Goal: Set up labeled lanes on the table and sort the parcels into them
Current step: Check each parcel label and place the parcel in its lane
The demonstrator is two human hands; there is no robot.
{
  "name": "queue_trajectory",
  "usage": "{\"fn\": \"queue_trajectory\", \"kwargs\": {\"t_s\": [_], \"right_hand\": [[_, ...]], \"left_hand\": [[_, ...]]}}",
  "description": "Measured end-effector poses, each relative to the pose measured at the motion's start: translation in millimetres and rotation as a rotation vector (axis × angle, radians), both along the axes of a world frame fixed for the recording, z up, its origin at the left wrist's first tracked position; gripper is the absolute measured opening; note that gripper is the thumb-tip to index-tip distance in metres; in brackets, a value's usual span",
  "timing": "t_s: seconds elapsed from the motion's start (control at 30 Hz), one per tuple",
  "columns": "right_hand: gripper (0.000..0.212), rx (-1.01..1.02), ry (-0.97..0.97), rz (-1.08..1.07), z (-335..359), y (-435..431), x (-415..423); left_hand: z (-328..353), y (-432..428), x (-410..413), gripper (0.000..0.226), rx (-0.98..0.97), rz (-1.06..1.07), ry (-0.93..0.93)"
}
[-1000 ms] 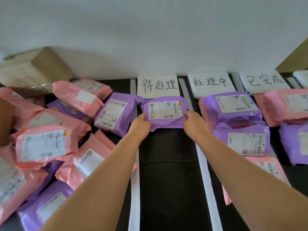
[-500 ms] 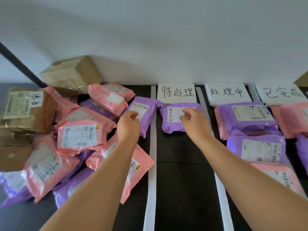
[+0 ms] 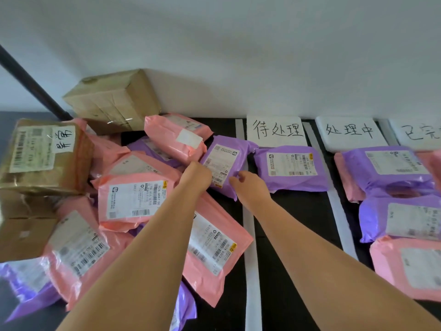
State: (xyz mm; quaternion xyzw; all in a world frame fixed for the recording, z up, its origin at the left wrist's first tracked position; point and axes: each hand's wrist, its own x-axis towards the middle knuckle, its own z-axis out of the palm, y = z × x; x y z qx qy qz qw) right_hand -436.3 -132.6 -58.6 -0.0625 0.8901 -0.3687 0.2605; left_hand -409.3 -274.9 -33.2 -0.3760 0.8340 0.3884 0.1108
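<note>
Your left hand [image 3: 196, 175] rests on the near left edge of a purple parcel [image 3: 225, 161]. Its fingers are hidden behind the back of the hand, so you cannot tell whether it has a grip. Your right hand [image 3: 249, 186] has its fingers curled and pinches the same parcel's near right corner.

That parcel lies tilted at the right edge of the heap of pink bags [image 3: 133, 199], partly over the white strip [image 3: 248, 235] that borders the first lane. Just beside it, inside that lane, a second purple bag [image 3: 290, 168] lies flat on the dark surface [image 3: 298, 223], below the handwritten card [image 3: 276, 131]. The next lane, under its own card [image 3: 349, 132], holds purple and pink bags [image 3: 391, 168]. Two cardboard boxes [image 3: 45, 156] sit at the far left.
</note>
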Motion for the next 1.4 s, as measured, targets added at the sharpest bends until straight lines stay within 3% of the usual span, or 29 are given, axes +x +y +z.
{"fn": "queue_trajectory", "kwargs": {"t_s": [0.07, 0.3, 0.4, 0.53, 0.73, 0.83, 1.0, 1.17, 1.27, 1.4], "right_hand": [[0.023, 0.033, 0.023, 0.015, -6, -5, 0], [0.018, -0.052, 0.075, -0.066, 2, -5, 3], [0.027, -0.134, 0.083, -0.125, 16, -1, 6], [0.021, -0.232, 0.209, -0.218, 47, 14, 14], [0.019, -0.261, 0.336, -0.377, 101, 36, 39], [0.017, -0.298, 0.402, -0.397, 127, 41, 56], [0.018, -0.271, 0.544, -0.313, 174, 46, 86], [0.019, -0.082, 0.795, -0.091, 200, 46, 110], [0.015, -0.062, 0.897, -0.076, 208, 50, 124], [0.013, -0.109, 0.971, -0.103, 222, 61, 136]], "left_hand": [[2, 0, 0, 0.037, 0.002, -0.032, -0.024], [9, -5, 9, 0.035, 0.026, -0.081, 0.038], [20, -2, 17, 0.035, 0.079, -0.046, 0.105], [41, 8, 31, 0.038, 0.236, 0.056, 0.272], [83, 22, 62, 0.037, 0.28, -0.007, 0.383], [117, 30, 85, 0.025, 0.187, -0.058, 0.422], [169, 32, 115, 0.027, -0.223, -0.142, 0.576], [204, 30, 129, 0.04, -0.569, -0.464, 0.79], [212, 29, 138, 0.033, -0.598, -0.578, 0.628], [223, 35, 158, 0.026, -0.355, -0.583, 0.542]]}}
